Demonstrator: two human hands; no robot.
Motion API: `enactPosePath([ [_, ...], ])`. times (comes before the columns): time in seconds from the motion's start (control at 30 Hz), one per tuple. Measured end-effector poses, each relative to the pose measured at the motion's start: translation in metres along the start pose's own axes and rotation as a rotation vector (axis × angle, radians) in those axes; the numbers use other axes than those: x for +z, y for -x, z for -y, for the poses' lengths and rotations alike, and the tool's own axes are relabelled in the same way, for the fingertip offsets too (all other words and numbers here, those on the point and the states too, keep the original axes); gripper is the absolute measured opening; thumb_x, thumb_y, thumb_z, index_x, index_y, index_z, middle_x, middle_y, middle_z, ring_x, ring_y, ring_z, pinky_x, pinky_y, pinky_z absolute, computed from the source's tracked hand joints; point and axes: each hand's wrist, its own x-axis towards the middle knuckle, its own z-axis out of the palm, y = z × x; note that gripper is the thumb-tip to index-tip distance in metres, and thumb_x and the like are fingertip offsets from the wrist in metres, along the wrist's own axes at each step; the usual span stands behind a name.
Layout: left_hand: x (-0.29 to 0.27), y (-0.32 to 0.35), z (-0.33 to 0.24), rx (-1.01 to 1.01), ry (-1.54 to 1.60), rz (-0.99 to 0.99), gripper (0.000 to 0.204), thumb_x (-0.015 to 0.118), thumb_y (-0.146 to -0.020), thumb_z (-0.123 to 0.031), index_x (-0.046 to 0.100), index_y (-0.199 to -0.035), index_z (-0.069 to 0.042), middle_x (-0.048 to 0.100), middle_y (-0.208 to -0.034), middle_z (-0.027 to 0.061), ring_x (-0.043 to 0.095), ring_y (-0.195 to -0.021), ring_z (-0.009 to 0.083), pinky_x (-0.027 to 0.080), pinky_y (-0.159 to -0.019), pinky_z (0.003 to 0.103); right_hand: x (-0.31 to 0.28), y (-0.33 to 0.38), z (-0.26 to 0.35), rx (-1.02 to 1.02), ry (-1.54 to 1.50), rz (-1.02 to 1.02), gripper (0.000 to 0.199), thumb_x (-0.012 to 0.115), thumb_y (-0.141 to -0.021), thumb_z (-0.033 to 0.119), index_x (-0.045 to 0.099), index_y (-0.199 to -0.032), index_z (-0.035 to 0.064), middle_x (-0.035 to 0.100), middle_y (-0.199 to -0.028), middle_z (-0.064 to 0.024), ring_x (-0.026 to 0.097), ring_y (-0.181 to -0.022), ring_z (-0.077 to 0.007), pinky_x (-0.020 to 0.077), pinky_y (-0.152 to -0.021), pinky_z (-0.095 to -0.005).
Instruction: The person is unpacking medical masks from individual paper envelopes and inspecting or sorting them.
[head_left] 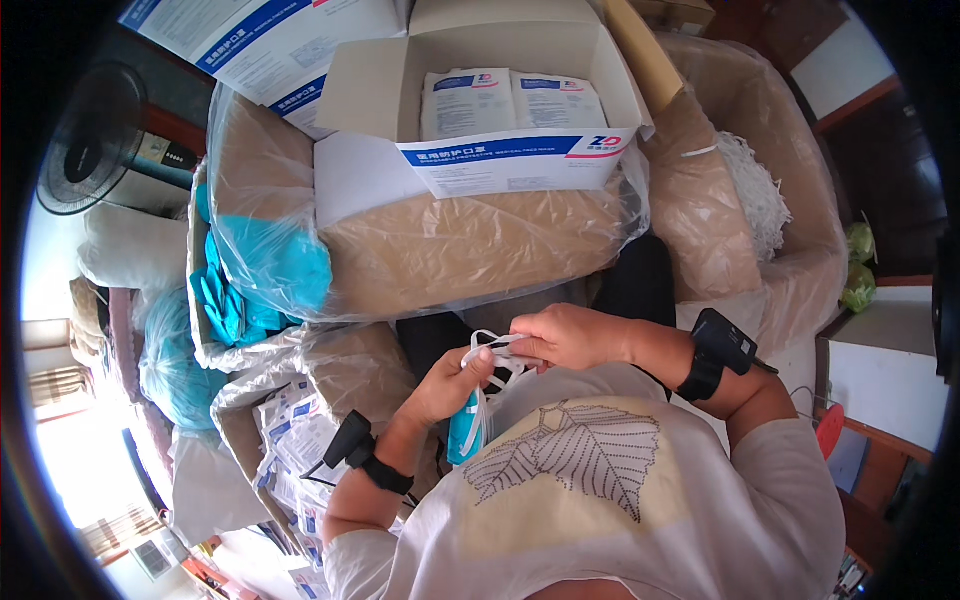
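Right then, both hands were up in front of the chest, over the leaf-print shirt [580, 470]. The left hand [450, 385] was curled shut around a teal face mask [464, 432], which hung down from the fist. The right hand [572, 337] was closed too, its fingers [525, 350] pinching the mask's white ear loops [490, 345], and those loops ran across to the left thumb. Each wrist carried a black strapped device. Just beyond the hands sat a big clear plastic bag [470, 250] of tan material, and on top of that bag rested an open white carton [500, 110] with flat white packets lying inside. To the left of that bag, blue-green folded stuff [265, 270] showed through more plastic. Below it, beside the left forearm, white packets [295, 430] were piled loosely.
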Motion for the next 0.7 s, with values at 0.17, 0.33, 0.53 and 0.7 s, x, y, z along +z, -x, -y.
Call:
enactPosePath([
  [0.17, 0.01, 0.001, 0.017, 0.047, 0.311, -0.02, 0.043, 0.038, -0.091, -0.043, 0.053, -0.075, -0.006, 0.044, -0.064, -0.0045, 0.038, -0.059, 0.0055, 0.033, -0.053, 0.021, -0.002, 0.009, 0.001, -0.03, 0.096, 0.037, 0.026, 0.043, -0.09, 0.026, 0.052, -0.085, 0.0016, 0.06, -0.075, -0.0134, 0.059, -0.068, -0.0269, 0.0431, -0.06, -0.0337],
  [0.33, 0.026, -0.008, 0.014, 0.097, 0.427, -0.086, 0.042, 0.039, -0.091, -0.04, 0.044, -0.062, -0.01, 0.038, -0.057, -0.0057, 0.032, -0.052, 0.0054, 0.029, -0.049, 0.022, 0.014, 0.013, -0.008, -0.116, 0.046, 0.026, 0.029, 0.042, -0.091, 0.027, 0.052, -0.082, 0.0019, 0.057, -0.07, -0.0119, 0.055, -0.064, -0.0234, 0.0411, -0.06, -0.0325],
  [0.53, 0.052, -0.002, 0.03, 0.06, 0.623, -0.139, 0.04, 0.042, -0.091, -0.034, 0.043, -0.059, -0.011, 0.037, -0.054, -0.0054, 0.033, -0.05, 0.005, 0.027, -0.046, 0.022, -0.027, 0.057, 0.004, 0.114, 0.002, 0.204, 0.026, 0.041, -0.091, 0.022, 0.051, -0.077, 0.0033, 0.049, -0.064, -0.0031, 0.045, -0.06, -0.0117, 0.0377, -0.059, -0.0268],
  [0.7, 0.061, -0.003, 0.03, 0.05, 0.588, -0.078, 0.039, 0.042, -0.091, -0.036, 0.049, -0.064, -0.009, 0.039, -0.055, -0.0065, 0.033, -0.051, 0.0039, 0.027, -0.047, 0.02, -0.058, 0.084, 0.012, 0.274, 0.028, 0.372, 0.028, 0.04, -0.092, 0.025, 0.05, -0.076, 0.0041, 0.045, -0.062, -0.0004, 0.041, -0.059, -0.0096, 0.0359, -0.057, -0.0257],
])
